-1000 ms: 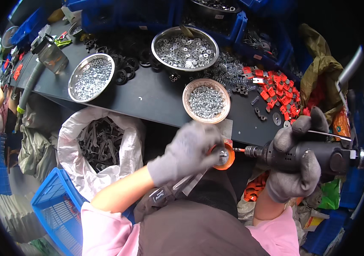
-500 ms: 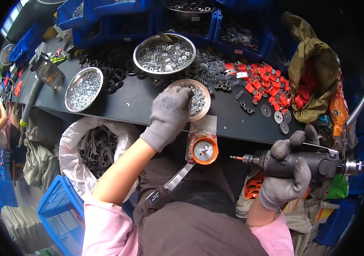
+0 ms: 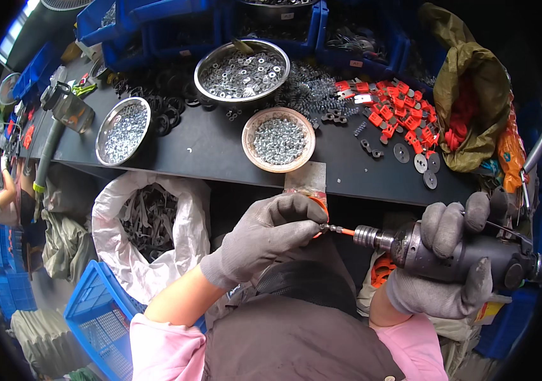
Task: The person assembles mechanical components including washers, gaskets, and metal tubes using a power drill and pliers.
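My left hand (image 3: pixel 268 235), in a grey glove, has thumb and fingertips pinched on a small metal fastener (image 3: pixel 324 227), seemingly a screw, at the tip of the driver bit. The black power screwdriver (image 3: pixel 455 251) lies level in my gloved right hand (image 3: pixel 445 267), its orange-banded bit (image 3: pixel 347 232) pointing left. Fingers wrap over the tool's body, with the thumb below. Behind my left fingertips shows the rim of an orange round fixture (image 3: pixel 318 202); my hand hides most of it. Just beyond stands a bowl of small shiny fasteners (image 3: pixel 278 143).
A large steel bowl of washers (image 3: pixel 242 73) and another metal bowl (image 3: pixel 124 132) stand on the dark bench (image 3: pixel 201 149). Orange clips (image 3: pixel 401 108), springs and metal discs (image 3: pixel 421 163) lie at right. Below left are a white sack (image 3: pixel 185 222) and blue crate (image 3: pixel 99 317). Another person is far left.
My left hand has come back from the fastener bowl toward me, to the bit tip, with a small fastener pinched. My right hand has brought the screwdriver slightly closer to the orange fixture.
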The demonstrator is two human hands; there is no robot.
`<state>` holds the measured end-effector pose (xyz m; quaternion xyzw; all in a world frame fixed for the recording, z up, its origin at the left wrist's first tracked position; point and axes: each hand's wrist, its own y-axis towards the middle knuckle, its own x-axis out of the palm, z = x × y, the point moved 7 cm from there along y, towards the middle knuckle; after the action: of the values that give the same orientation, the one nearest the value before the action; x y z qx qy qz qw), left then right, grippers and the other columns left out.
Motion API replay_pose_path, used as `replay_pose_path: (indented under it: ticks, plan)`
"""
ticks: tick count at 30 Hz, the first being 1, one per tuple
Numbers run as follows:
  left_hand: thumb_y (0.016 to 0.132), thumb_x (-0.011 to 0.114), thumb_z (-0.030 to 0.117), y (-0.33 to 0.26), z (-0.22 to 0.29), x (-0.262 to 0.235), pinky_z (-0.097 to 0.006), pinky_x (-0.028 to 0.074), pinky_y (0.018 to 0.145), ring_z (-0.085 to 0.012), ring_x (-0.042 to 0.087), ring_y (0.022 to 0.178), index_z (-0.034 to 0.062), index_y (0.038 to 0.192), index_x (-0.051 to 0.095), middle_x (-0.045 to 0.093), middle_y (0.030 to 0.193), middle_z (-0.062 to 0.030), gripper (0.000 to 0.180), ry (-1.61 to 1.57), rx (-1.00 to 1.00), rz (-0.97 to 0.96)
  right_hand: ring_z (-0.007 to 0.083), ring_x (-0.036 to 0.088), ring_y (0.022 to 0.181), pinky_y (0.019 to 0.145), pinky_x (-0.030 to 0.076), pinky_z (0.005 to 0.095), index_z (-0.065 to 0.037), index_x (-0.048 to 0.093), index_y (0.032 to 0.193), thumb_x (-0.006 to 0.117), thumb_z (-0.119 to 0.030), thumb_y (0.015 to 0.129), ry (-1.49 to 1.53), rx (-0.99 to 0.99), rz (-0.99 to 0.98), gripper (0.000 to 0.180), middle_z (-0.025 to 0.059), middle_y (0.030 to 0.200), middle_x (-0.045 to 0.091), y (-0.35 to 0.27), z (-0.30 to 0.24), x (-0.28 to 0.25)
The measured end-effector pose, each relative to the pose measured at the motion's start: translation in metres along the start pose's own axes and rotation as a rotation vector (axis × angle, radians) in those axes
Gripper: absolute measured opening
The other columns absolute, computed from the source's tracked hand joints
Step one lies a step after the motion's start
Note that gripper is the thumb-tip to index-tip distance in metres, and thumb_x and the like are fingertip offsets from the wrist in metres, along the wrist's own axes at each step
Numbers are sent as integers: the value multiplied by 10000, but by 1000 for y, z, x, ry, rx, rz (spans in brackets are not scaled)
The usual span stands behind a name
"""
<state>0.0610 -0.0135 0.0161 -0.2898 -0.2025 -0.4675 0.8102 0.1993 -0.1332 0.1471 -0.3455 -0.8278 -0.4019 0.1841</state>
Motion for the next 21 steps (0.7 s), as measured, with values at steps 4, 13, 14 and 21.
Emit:
replay_pose_path:
  ticks: [4,13,14,21]
  plan:
    - [837,640,3,2,-4,0,-232,451,691,-94,549,767,-20,1016,617,627,962,-58,182,-16,3,11,84,322,531,550,273,268,29,326,1338,606,-171,750,-28,38,20,682,62,917,402,-2,3,-1]
    - [801,637,-6,-10,9,5,-272,479,857,-118,593,935,-11,984,634,623,1023,-56,183,206,245,-17,101,395,550,510,313,273,12,380,1372,648,-274,766,129,81,143,722,58,933,455,-6,6,-25]
    - [801,637,-6,-10,10,4,-272,479,857,-118,593,935,-11,984,634,623,1023,-56,183,200,244,-19,101,395,550,510,313,273,12,380,1372,648,-274,766,124,83,142,722,58,933,455,-5,6,-25]
    - [864,499,74,-24,14,-60,-279,447,893,-127,545,975,-8,1193,555,594,1087,-59,343,240,316,355,221,603,714,661,504,314,-10,439,1333,551,-190,763,-16,262,123,608,131,1039,600,-26,52,-41]
